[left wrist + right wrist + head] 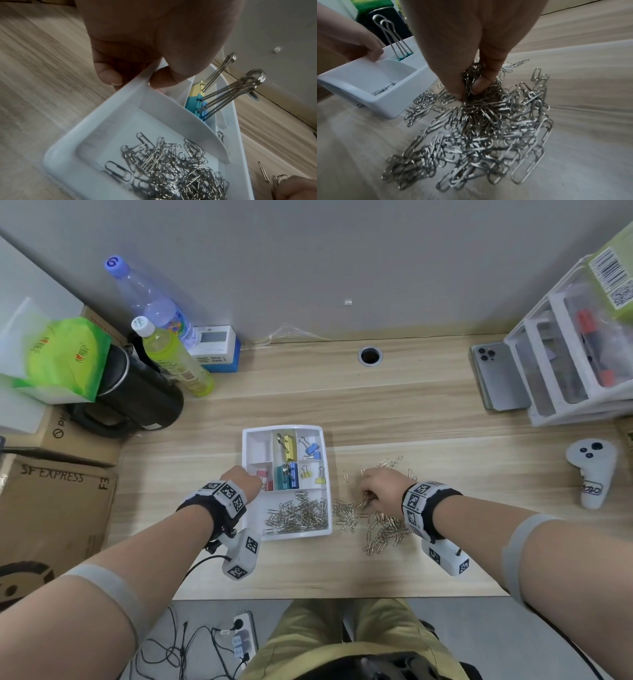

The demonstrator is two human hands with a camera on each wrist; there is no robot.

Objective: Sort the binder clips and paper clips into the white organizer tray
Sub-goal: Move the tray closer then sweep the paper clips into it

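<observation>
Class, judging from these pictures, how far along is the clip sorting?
Done: binder clips stand in the white tray; some paper clips fill its front compartment. In hand: right hand pinches a bunch; left hand holds the rim. Left: the loose pile on the desk.

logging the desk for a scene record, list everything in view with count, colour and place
organizer tray: one, white, desk centre
paper clips in tray: many, silver, near compartment
loose paper clips: many, silver, right of tray
binder clips: several, yellow, blue, teal, pink, upper compartments
bottles: two, clear and green, far left
phone: one, grey, far right
controller: one, white, right edge
left hand: grips tray wall
right hand: pinches paper clips
</observation>
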